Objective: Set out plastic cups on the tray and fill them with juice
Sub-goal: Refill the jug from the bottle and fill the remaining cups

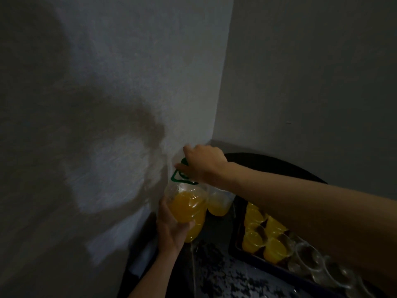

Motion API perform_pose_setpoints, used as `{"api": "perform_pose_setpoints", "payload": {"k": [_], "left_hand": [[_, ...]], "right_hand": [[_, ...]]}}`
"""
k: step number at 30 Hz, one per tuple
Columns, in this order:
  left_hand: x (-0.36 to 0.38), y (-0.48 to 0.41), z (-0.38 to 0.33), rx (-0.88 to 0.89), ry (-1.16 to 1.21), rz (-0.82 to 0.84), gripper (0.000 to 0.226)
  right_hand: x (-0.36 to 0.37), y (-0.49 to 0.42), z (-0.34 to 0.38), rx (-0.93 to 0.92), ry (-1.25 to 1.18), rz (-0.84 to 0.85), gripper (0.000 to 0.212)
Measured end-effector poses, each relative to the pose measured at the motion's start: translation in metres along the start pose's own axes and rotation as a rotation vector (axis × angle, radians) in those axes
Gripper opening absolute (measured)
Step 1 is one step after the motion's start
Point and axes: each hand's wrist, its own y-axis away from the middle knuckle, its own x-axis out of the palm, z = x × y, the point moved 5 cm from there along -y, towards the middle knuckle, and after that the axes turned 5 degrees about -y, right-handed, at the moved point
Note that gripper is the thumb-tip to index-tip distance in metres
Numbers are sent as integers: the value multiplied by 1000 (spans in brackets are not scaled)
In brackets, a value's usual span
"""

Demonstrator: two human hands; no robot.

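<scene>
A large clear plastic jug of orange juice point(189, 211) with a green cap and green carry handle point(178, 178) stands in the corner by the wall. My left hand point(171, 229) grips its body from below and the side. My right hand point(204, 164) grips the green cap at its top. Behind it stands a second, less full juice jug point(220, 204). To the right a dark tray point(238, 249) holds several plastic cups filled with juice point(253, 239) and several empty clear cups point(305, 257), partly hidden under my right forearm.
White walls meet in a corner just behind the jugs. A dark round table edge point(279, 162) curves behind my right arm. A dark speckled surface point(217, 274) lies in front of the tray. The scene is dim.
</scene>
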Motion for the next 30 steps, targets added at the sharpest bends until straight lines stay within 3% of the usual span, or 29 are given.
{"api": "perform_pose_setpoints", "payload": {"k": [9, 13, 18, 20, 26, 30], "left_hand": [[-2, -2, -3, -48, 148, 21, 125], [3, -8, 10, -105, 198, 11, 128], [-1, -8, 5, -120, 52, 20, 124], [-4, -12, 4, -119, -59, 17, 121], [-9, -12, 2, -145, -179, -9, 123], [-7, -13, 2, -132, -208, -30, 136]], "right_hand": [[-8, 2, 10, -218, -34, -1, 48], [-25, 2, 5, -263, -128, -107, 42], [-28, 32, -29, 13, -813, -375, 36], [-8, 60, -42, 153, -946, -478, 38], [88, 141, -43, 335, -927, -540, 54], [171, 178, -34, 427, -846, -426, 53]]}}
